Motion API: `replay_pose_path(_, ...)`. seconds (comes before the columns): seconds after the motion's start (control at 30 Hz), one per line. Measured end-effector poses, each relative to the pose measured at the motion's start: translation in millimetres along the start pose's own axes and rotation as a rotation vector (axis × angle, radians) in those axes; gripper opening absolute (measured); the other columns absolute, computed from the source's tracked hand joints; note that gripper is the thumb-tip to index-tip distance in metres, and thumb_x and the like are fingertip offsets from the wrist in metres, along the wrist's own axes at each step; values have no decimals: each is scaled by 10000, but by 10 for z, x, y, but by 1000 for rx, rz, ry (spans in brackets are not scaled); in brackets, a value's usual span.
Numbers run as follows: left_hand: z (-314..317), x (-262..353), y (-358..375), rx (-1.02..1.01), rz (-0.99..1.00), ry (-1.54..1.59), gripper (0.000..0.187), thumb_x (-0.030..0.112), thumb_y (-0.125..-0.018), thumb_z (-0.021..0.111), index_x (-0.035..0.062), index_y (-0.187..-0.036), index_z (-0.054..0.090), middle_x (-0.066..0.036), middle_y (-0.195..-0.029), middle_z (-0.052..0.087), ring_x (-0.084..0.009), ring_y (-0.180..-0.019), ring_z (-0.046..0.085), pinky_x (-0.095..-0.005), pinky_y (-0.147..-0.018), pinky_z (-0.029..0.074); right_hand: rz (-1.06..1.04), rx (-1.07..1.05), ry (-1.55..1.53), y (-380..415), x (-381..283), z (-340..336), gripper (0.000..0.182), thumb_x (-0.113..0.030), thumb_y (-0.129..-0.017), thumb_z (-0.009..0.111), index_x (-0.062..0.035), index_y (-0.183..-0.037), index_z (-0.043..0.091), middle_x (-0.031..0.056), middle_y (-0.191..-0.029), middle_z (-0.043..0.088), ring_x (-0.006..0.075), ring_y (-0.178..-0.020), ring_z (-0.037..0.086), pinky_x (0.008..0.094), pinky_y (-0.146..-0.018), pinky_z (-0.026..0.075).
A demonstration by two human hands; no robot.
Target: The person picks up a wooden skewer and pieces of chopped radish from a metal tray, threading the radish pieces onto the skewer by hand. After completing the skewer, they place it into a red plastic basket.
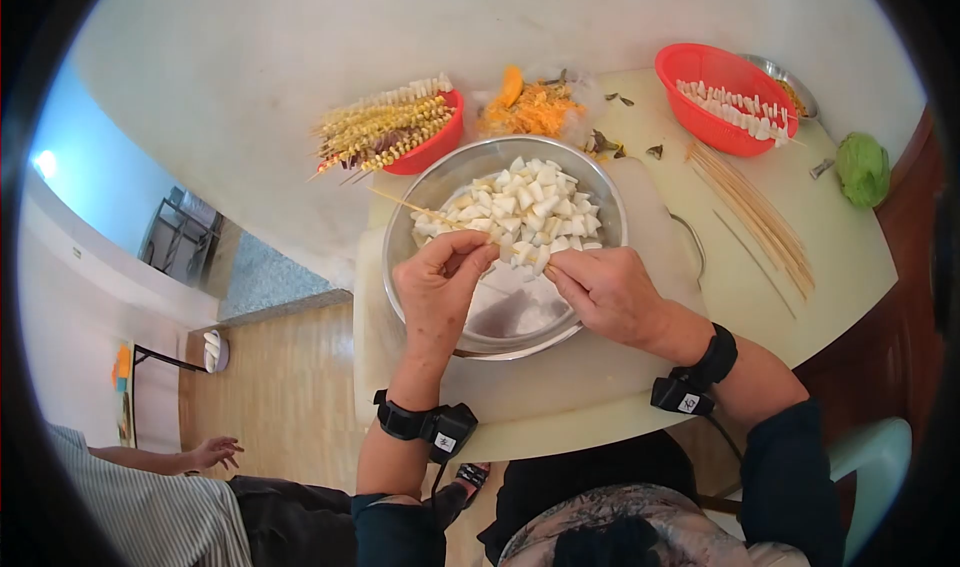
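A steel basin [610, 182] holds a heap of white cut chunks [540, 202], pushed to its far side. Over this basin, a thin bamboo skewer [405, 204] slants from the upper left down toward my hands. My left hand [445, 282] pinches the skewer between thumb and fingertips. A few white pieces [520, 257] sit on it between the two hands. At the other end of these pieces, my right hand [610, 297] is closed in a pinch; its fingers partly hide the skewer's tip. Bare metal shows at the basin's near side.
Loaded skewers [385, 127] lie across a red basket [440, 147]. Orange shreds [535, 107] are behind the basin. Another red basket [690, 62] holds white skewers. Bare bamboo skewers [755, 217] and a green vegetable [862, 170] lie right. A person's hand [215, 454] is lower left.
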State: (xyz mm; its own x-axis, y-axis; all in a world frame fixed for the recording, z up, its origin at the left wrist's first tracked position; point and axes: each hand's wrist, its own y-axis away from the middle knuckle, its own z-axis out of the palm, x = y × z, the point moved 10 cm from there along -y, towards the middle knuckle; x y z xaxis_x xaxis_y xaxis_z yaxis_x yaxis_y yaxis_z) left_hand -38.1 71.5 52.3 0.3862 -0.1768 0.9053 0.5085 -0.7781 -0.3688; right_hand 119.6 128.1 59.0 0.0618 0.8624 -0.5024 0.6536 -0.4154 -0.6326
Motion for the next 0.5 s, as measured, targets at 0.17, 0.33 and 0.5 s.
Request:
replay_pose_path(0.17,27,2,7,-34,23,-87,136,-24,-798,648,-42,-933,637,-85,-809,663,-122,-738,640,-233,-687,529,12,-10,-4,11,13,7,114,-139,-840,568,-55,-766,545,125,-576,550,298,-539,580,405,-481,440)
replay_pose_path(0.33,-161,114,-123,-27,59,-41,123,-28,-786,653,-44,-907,641,-81,-783,659,-124,-721,636,-240,-647,524,50,63,-58,0,68,-46,96,-125,-838,570,-51,-778,556,134,-574,549,315,-535,571,400,-483,439)
replay_pose_path(0.5,57,-99,-92,-311,219,-573,189,22,-723,694,40,-908,662,-82,-829,640,-178,-711,633,-274,-600,502,87,98,-114,-22,87,-68,86,-111,-829,580,-47,-773,571,144,-588,557,323,-522,560,389,-478,436)
